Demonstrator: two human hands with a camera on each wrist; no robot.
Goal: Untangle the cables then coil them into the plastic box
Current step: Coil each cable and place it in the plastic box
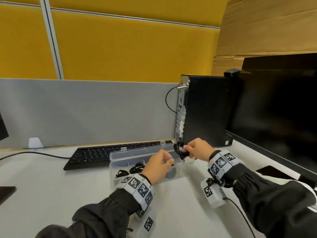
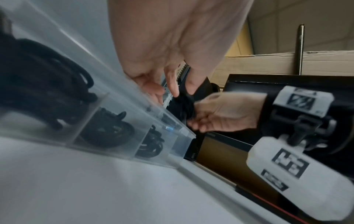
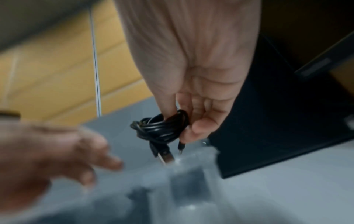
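A clear plastic box (image 1: 118, 161) with dividers stands open on the white desk, in front of the keyboard. Black coiled cables (image 1: 136, 167) lie in its compartments, also seen through the box wall (image 2: 134, 121) as a big coil (image 2: 47, 83) and a smaller coil (image 2: 107, 128). My right hand (image 1: 188, 149) pinches a small coiled black cable (image 1: 180, 150) above the box's right end; its USB plug (image 3: 166, 157) hangs down from the coil (image 3: 159, 128). My left hand (image 1: 164, 162) hovers over the box with loose fingers (image 2: 172, 89), holding nothing.
A black keyboard (image 1: 96, 154) lies behind the box. A black PC tower (image 1: 205, 109) and a large monitor (image 1: 277, 109) stand at the right. A grey partition (image 1: 85, 110) backs the desk. A dark cable (image 1: 34, 153) crosses the desk at the left.
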